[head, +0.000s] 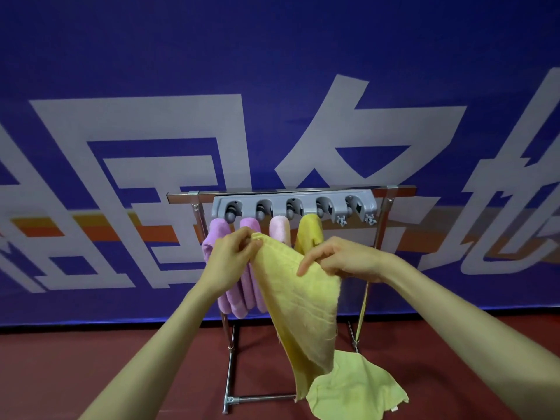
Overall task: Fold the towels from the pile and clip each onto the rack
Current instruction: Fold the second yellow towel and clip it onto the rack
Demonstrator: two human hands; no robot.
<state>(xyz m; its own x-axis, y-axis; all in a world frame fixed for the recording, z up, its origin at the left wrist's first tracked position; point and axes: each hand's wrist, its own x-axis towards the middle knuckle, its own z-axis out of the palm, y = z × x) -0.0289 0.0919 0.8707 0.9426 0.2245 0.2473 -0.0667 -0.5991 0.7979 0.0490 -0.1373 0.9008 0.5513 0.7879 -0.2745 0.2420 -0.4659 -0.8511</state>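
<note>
Backdrop: blue banner with large white characters and an orange stripe, spanning the far side behind everything.

Floor: dark red surface, carrying the rack's feet and the loose cloth.

Rack: metal frame, upright, centre of the scene, far of the hands. A grey clip bar hangs off its top rail with five holders in a row.

Clipped towels, left to right: two purple towels, one pink towel, one yellow clipped towel. The rightmost holder appears unfilled.

Held yellow towel: in the air just near of the rack, hanging in a long drape towards the floor, only loosely gathered.

Pale yellow towel: lying on the floor at near right, beside the rack's foot; it may be the last of the pile.

Left hand: fingers pinched together on the towel's upper left corner.

Right hand: fingers closed on the upper edge, forefinger extended along the cloth.

Step in hand, by judgement: folding the held towel, with four holders already served. Next move likely calls for bringing the two gripped ends together into a narrow fold, then pressing the folded top up into the free right holder.
</note>
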